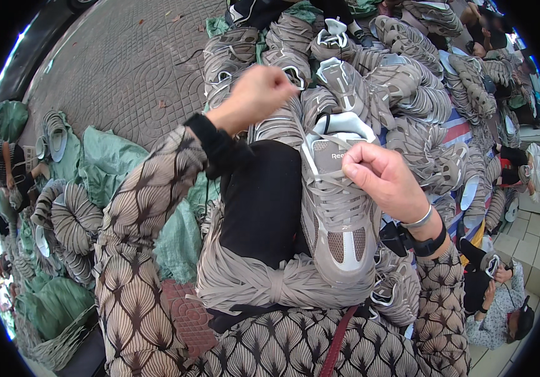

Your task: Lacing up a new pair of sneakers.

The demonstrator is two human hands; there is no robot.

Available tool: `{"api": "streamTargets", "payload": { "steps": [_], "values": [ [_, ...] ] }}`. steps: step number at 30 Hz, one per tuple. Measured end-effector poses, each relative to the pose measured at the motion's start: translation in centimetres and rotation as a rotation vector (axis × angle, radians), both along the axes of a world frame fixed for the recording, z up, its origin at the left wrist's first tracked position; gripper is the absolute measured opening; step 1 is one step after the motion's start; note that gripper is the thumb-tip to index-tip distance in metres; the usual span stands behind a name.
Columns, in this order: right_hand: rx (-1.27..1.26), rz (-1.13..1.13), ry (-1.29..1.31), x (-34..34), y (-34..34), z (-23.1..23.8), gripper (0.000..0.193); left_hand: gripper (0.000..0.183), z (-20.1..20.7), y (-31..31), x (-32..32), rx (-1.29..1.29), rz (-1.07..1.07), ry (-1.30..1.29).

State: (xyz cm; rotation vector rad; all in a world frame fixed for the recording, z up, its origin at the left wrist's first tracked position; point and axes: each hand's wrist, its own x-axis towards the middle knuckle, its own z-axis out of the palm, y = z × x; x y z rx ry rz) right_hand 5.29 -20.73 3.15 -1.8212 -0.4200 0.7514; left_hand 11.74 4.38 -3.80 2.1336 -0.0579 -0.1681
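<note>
A grey-beige sneaker (345, 245) with white trim lies on my lap, toe toward me, its lace (339, 210) crossing the eyelets. My left hand (263, 91), slightly blurred, is closed and raised beyond the shoe's opening; a strand of lace seems to run from it down to the shoe's left side. Beside the tongue (329, 154), my right hand (386, 179) pinches the lace over the upper eyelets. A thick bundle of flat grey-beige laces (276, 283), tied in the middle, lies across my lap under the toe.
Stacks of similar sneakers (408, 81) fill the ground ahead and to the right. Green sacks (113, 163) and more shoes (75, 220) lie at the left, near patterned paving (125, 75). Another person (502, 308) sits at the lower right, handling a shoe.
</note>
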Motion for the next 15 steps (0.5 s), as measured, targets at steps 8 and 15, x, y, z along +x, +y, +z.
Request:
{"api": "streamTargets", "payload": {
  "steps": [8, 15],
  "values": [
    [-0.039, 0.305, -0.209, 0.3, -0.8, 1.0, 0.009, 0.030, -4.6, 1.2, 0.7, 0.343, 0.033, 0.000],
    [-0.012, -0.052, -0.570, -1.0, -4.6, 2.6, 0.025, 0.035, 0.9, 1.4, -4.2, -0.005, -0.324, -0.265]
  ]
}}
